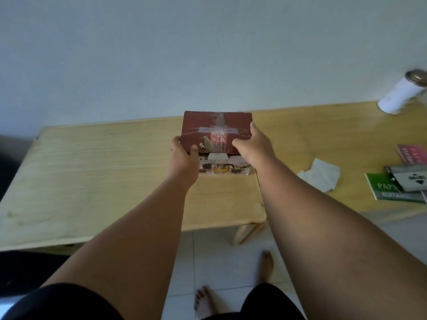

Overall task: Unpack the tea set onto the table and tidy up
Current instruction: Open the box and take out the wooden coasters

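A dark red tea set box (pixel 216 132) with white characters on its lid sits on the wooden table (pixel 92 172), near the table's right end. Its front face shows a picture of tea ware. My left hand (pixel 183 153) grips the box's front left corner, thumb on the lid. My right hand (pixel 251 144) holds the box's right side, fingers along the edge and thumb on the lid. The box is closed, so its contents are hidden.
A second wooden table (pixel 323 135) stands to the right with a white canister (pixel 401 94), a crumpled tissue (pixel 320 176), a green paper pad (pixel 390 190), a grey packet (pixel 409 180) and a pink booklet (pixel 412 154). White wall behind. My bare feet are on the tiled floor (pixel 208 262).
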